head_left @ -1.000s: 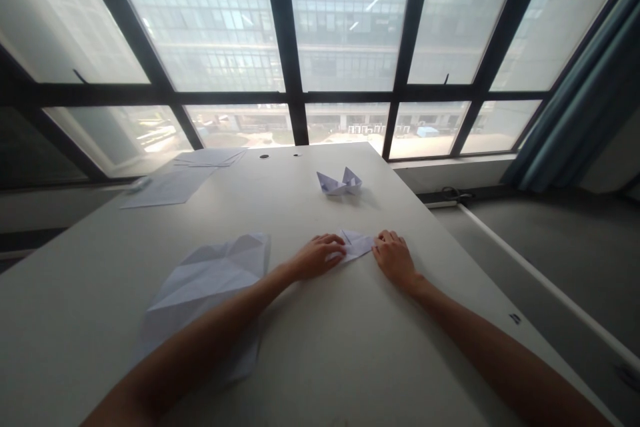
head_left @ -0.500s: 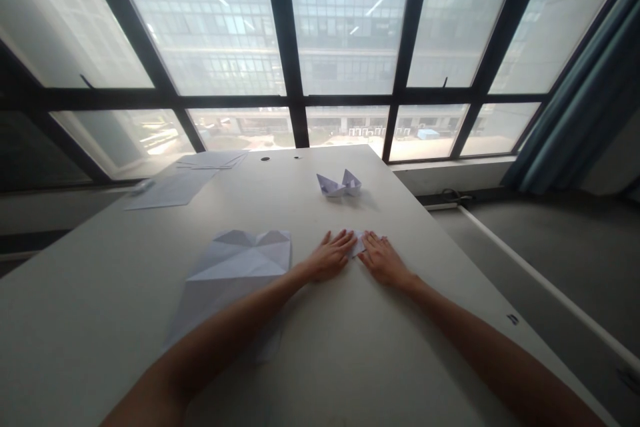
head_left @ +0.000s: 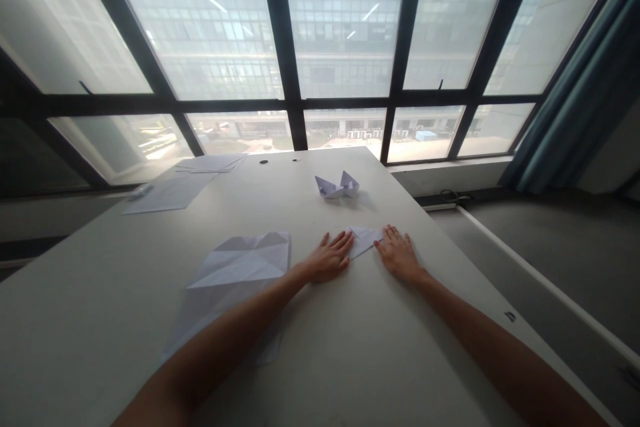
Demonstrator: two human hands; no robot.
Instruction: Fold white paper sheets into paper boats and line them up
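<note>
A small folded piece of white paper (head_left: 365, 240) lies flat on the table between my hands. My left hand (head_left: 330, 257) rests on its left end with the fingers stretched out. At the right end, the fingertips of my right hand (head_left: 397, 252) touch the paper, its fingers also extended. Just beyond stands a folded paper boat (head_left: 338, 186) with two pointed ends. Left of my left forearm is a larger creased sheet of paper (head_left: 225, 273), partly hidden under the arm.
The white table (head_left: 380, 360) runs toward a wall of windows. Several flat sheets (head_left: 173, 192) lie at its far left, with a small clear object (head_left: 141, 191) at their edge. A blue curtain (head_left: 565, 100) hangs at right. A white bar (head_left: 530, 267) crosses beside the table's right edge.
My right hand has slid to the right along the folded paper, uncovering more of its middle. My left hand has stayed in place on the left end.
</note>
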